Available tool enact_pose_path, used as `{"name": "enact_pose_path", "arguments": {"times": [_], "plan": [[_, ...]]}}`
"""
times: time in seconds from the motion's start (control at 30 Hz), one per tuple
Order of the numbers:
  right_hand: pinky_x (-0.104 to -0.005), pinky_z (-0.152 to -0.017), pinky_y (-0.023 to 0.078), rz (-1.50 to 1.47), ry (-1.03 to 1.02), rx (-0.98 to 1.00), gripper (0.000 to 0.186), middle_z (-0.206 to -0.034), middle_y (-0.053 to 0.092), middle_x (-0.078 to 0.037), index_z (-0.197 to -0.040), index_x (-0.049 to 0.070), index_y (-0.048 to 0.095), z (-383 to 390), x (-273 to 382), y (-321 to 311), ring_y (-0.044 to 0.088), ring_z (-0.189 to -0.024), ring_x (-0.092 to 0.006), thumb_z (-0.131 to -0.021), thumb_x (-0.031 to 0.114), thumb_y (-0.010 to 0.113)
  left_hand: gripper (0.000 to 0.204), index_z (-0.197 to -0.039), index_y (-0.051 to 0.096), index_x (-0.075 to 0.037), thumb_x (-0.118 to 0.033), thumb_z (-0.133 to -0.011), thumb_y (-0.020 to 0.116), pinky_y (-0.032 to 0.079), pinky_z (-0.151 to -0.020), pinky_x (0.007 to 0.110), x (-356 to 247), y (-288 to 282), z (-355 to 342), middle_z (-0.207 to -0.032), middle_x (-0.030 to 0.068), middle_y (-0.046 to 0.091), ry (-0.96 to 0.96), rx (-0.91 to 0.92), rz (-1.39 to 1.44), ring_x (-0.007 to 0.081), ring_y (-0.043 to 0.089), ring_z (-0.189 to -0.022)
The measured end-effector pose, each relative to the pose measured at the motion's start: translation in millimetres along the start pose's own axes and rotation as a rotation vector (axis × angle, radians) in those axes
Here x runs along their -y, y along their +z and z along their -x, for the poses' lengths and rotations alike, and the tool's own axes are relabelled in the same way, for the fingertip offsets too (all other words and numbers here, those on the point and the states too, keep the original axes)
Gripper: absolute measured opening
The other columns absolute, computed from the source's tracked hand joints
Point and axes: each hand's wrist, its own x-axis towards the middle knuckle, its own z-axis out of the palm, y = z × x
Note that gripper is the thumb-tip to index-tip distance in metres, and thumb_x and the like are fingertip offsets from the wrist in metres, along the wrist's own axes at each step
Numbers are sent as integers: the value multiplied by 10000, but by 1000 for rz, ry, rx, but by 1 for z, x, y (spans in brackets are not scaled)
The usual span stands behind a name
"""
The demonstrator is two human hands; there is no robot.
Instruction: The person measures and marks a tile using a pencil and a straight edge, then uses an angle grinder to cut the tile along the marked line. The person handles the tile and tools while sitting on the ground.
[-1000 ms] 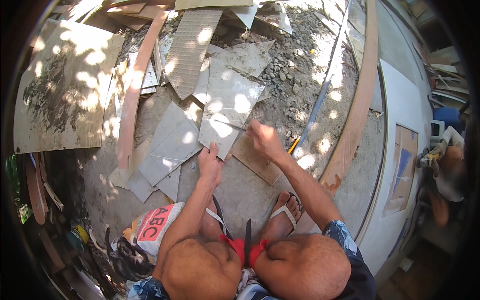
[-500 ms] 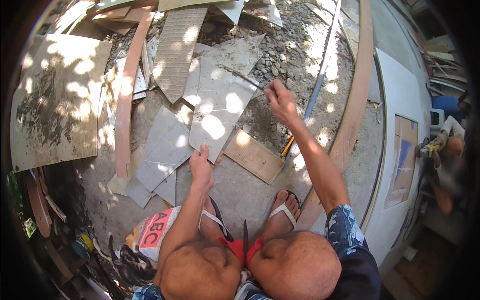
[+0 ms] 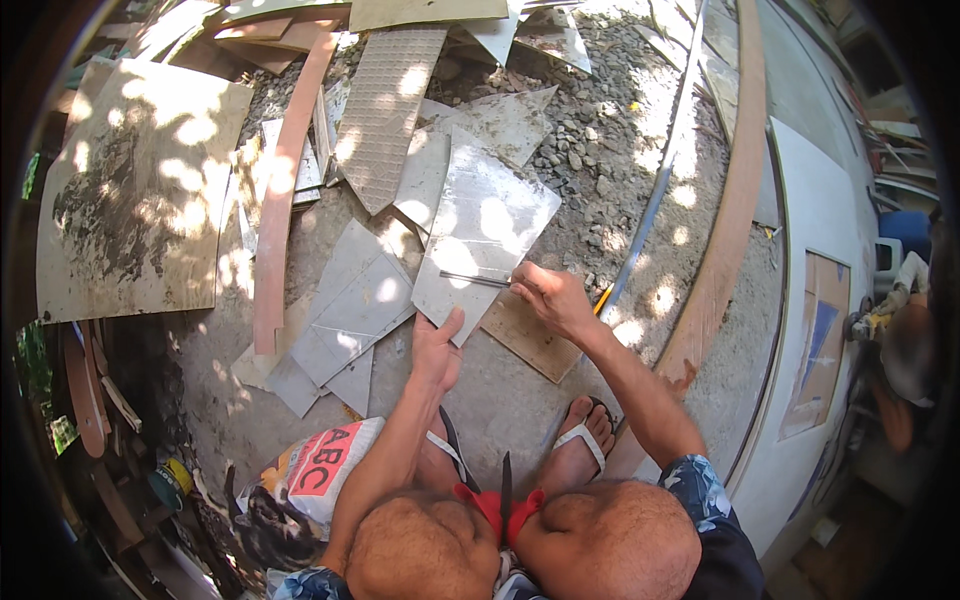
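My left hand (image 3: 437, 350) grips the near edge of a pale grey tile piece (image 3: 480, 225), raised at the middle of loose broken pieces, its thumb on the face. My right hand (image 3: 545, 300) is closed round a thin dark metal rod (image 3: 470, 278), which lies across the lower part of that tile. Flat grey offcuts (image 3: 340, 315) lie left of the held piece, and a tan tile (image 3: 530, 350) lies beneath my right hand.
Weathered board (image 3: 140, 230) and wood strip (image 3: 280, 220) are left, gravel (image 3: 590, 140) beyond. Right lie a long plank (image 3: 720, 250), blue bar (image 3: 655, 205), white door panel (image 3: 800, 200); a gloved co-worker (image 3: 900, 350) is farther right. A sack (image 3: 330, 465) and cat (image 3: 270, 510) are lower left.
My right hand with the rod went up toward the tile's far end at half a second ago, and is now back down near its lower part. My left hand still holds the tile.
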Motion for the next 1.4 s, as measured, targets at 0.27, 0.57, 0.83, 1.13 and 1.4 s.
{"name": "enact_pose_path", "arguments": {"times": [0.27,0.57,0.83,1.13,1.4], "plan": [[-376,-640,507,-61,270,-168,158,-707,652,-118,-1145,107,703,-5,-37,-38,623,-640,-185,-1061,239,728,484,-1533,498,-131,-119,-1085,682,608,-995,443,-3,-17,3,-1448,62,657,-73,10,-40,250,685,-1265],[-439,-737,540,30,409,-270,181,-872,725,-172,-1194,110,685,-52,-68,-90,671,-760,-285,-1077,247,700,407,-1453,568,-102,-328,-1123,648,613,-858,372,-31,-18,-12,-1316,42,713,16,-91,-107,191,719,-1105],[-365,-669,478,-280,177,29,178,-747,590,-42,-1104,60,605,-63,-47,-86,533,-685,-153,-1114,228,660,362,-1386,635,-98,-347,-1124,638,600,-824,332,-80,-31,-33,-1231,21,728,45,-192,-294,154,707,-1049],[-545,-810,541,127,-26,124,200,-979,752,-216,-1184,106,633,-125,-83,-75,719,-954,-456,-1082,278,634,396,-1387,642,-84,-373,-1115,645,601,-795,343,-85,-30,-36,-1209,21,731,-10,-251,-487,150,706,-1011],[-526,-783,555,-52,-30,-24,161,-960,754,-167,-1125,95,609,-138,-40,-63,728,-902,-424,-1095,252,621,399,-1394,639,-94,-372,-1108,660,596,-790,353,-88,-37,-32,-1204,13,729,-32,-308,-452,150,707,-1008]]}}
